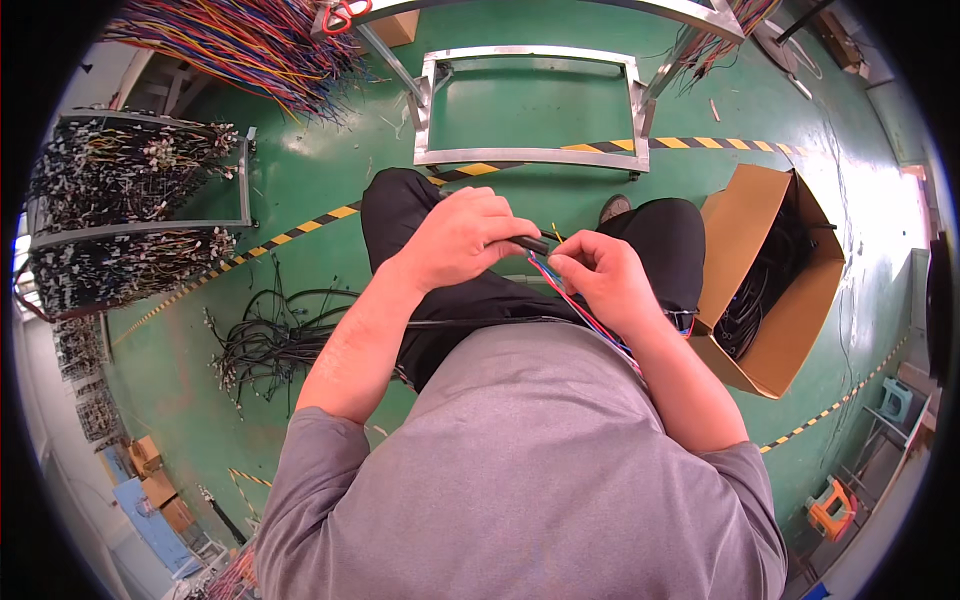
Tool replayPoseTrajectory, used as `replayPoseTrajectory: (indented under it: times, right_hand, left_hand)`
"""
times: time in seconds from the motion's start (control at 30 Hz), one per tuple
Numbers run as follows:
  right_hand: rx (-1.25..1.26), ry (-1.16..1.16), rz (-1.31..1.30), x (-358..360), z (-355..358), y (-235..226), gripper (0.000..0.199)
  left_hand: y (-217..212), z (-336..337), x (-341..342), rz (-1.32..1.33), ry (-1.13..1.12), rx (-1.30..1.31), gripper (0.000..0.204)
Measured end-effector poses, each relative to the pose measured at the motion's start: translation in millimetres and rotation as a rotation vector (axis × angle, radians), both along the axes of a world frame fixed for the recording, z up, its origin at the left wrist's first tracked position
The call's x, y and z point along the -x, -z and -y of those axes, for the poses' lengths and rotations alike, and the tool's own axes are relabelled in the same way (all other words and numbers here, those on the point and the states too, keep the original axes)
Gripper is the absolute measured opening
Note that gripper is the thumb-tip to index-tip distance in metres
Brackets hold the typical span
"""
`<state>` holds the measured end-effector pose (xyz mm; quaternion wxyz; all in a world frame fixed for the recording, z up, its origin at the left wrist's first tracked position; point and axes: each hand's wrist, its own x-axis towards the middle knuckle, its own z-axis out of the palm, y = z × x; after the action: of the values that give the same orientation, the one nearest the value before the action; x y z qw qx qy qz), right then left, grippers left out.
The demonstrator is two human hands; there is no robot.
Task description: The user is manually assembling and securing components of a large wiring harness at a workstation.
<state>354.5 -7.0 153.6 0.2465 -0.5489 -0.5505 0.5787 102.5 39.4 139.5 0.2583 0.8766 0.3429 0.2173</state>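
My left hand (462, 238) is closed around the end of a black sheathed cable (531, 243) above my lap. My right hand (598, 275) pinches the thin coloured wires (570, 300), red and blue among them, that come out of the cable's end. The two hands are almost touching. The wires run down past my right wrist toward my grey shirt. A black cable (480, 322) crosses my dark trousers below the hands.
An open cardboard box (800, 320) with black cables stands on the green floor at my right. A pile of black cables (265, 345) lies at my left. A metal frame (530, 155) stands ahead. Racks of wire bundles (130, 215) stand at left; coloured wires (250, 45) hang top left.
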Motion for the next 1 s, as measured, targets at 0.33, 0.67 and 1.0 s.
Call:
replayPoseTrajectory:
  times: [0.33,0.67,1.0]
  right_hand:
    - [0.094,-0.026,-0.086,-36,15,12,0.012]
    - [-0.506,-0.072,0.210,-19,21,-4,0.018]
    - [-0.386,0.020,0.107,-6,18,-6,0.009]
  left_hand:
    - [3,-4,9,0.023,-0.046,0.011,0.031]
    - [-3,-3,13,-0.013,-0.031,0.071,0.024]
    - [-9,-1,13,0.037,0.006,0.039,0.034]
